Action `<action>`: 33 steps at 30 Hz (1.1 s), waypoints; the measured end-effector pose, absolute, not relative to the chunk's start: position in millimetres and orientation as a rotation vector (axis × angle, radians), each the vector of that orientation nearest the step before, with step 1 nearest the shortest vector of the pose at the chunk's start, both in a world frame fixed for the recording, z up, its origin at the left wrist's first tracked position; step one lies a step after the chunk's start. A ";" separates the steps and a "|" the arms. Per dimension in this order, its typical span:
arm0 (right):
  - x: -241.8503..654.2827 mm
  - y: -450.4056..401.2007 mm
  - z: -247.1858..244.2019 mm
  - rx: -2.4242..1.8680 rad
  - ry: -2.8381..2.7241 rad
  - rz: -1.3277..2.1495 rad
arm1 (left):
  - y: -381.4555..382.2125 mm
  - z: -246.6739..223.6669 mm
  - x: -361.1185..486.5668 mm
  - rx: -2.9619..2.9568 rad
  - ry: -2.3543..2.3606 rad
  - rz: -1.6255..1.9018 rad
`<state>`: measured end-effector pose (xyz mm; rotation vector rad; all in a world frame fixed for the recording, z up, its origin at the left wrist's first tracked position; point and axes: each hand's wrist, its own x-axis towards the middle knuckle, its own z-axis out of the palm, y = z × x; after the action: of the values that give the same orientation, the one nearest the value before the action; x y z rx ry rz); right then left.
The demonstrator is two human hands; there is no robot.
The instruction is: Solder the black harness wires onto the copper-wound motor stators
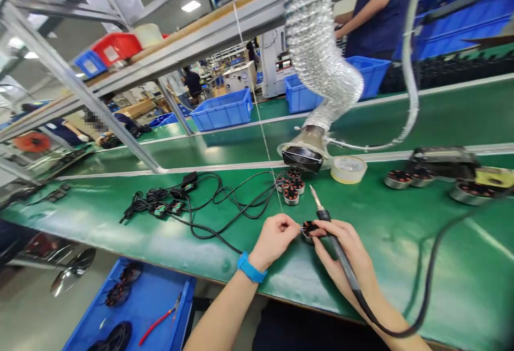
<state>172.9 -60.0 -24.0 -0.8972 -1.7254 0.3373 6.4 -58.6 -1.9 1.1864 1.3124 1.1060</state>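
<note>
My left hand (278,238), with a blue band at its wrist, is closed in a pinch at the left edge of a small round motor part (309,230); what lies between its fingertips is too small to name. The thumb and fingers of my right hand (346,246) grip the same part from the right. A soldering iron (338,249) also rests in my right hand, its metal tip pointing up and to the left. Several similar motor parts (291,196) stand just beyond, below a fume hood (305,150).
Black cables (201,228) with small circuit boards lie on the green bench (225,262) at the left. Tape (348,170) and more motors (398,179) are to the right. A blue tray (158,281) holds red-handled pliers (156,325). A person works across the bench.
</note>
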 end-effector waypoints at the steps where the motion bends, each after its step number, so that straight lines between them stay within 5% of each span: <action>1: 172.7 -60.4 -23.7 -0.914 -1.710 0.351 | -59.2 -1.8 6.8 1.181 1.306 1.103; 14: 156.3 -59.8 -16.9 -1.108 -1.483 0.579 | -64.0 -0.4 10.9 1.154 1.265 1.095; 33: 194.9 -94.9 -47.2 -1.047 -1.290 0.305 | -64.8 1.8 14.0 1.204 1.275 1.048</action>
<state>194.9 -94.9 -47.2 -1.0468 -1.2897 0.3052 14.0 -64.8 1.8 1.2042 1.2746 1.0478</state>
